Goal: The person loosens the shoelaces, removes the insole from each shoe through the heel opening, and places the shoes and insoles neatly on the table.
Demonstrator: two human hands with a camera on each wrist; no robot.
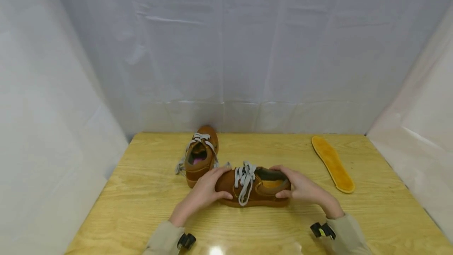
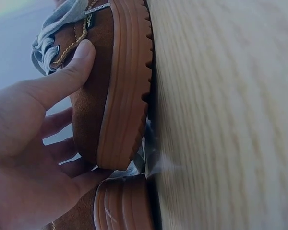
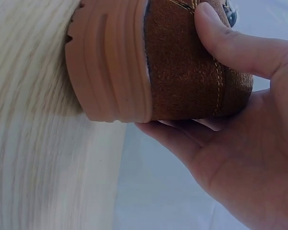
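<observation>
A brown lace-up shoe (image 1: 226, 184) with grey laces lies sideways before me, its toe to the left and its sole on the table. My left hand (image 1: 205, 192) grips the toe end, the thumb on the near side and the fingers round the far side. At the heel, my right hand (image 1: 302, 187) holds the shoe the same way. A yellow-orange lining shows inside its opening. The right wrist view shows the heel (image 3: 182, 67) between thumb and fingers. Behind my left hand stands the second brown shoe (image 1: 209, 165), toe away from me, its laces loose.
To the right on the wooden table (image 1: 371, 219) lies a fuzzy yellow-orange insole (image 1: 332, 163). White sheeting (image 1: 226, 70) hangs behind the table and along both sides. The second shoe's toe reaches the table's back edge.
</observation>
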